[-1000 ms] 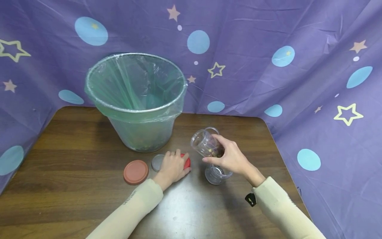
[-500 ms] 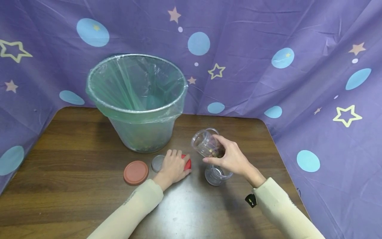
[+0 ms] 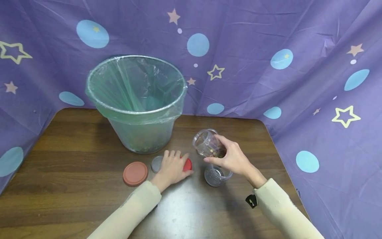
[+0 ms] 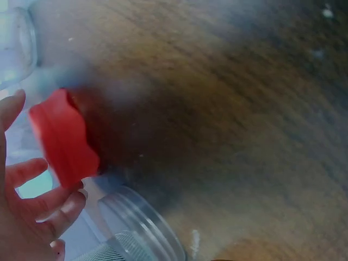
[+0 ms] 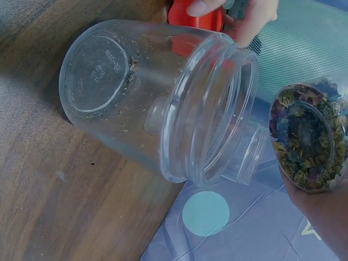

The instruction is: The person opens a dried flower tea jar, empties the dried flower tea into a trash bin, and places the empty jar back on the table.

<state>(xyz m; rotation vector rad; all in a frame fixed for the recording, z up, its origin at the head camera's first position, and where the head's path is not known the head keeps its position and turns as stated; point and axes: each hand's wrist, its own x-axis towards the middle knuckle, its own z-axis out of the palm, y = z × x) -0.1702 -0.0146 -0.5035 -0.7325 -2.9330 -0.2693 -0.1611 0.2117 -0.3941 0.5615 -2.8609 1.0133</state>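
My right hand (image 3: 234,158) grips a clear plastic jar (image 3: 206,142), tilted with its mouth toward the left. Dried flowers (image 5: 309,138) lie at the bottom of that jar in the right wrist view. Below the hand a second clear jar (image 3: 213,179) stands on the table, with small crumbs inside it. My left hand (image 3: 171,167) is over a red scalloped lid (image 4: 64,138), its fingers spread loosely. In the left wrist view the thumb is apart from the lid, while a fingertip seems to touch its edge.
A mesh bin (image 3: 143,136) with a green liner stands at the back left. A pinkish-brown lid (image 3: 135,173) and a grey lid (image 3: 156,164) lie left of my left hand. Another clear jar (image 5: 249,155) stands behind the held one. A purple curtain (image 3: 238,66) hangs behind the table.
My left hand has shifted slightly over the red lid, and its thumb has spread a little outward. The right hand keeps holding the tilted jar, almost still.
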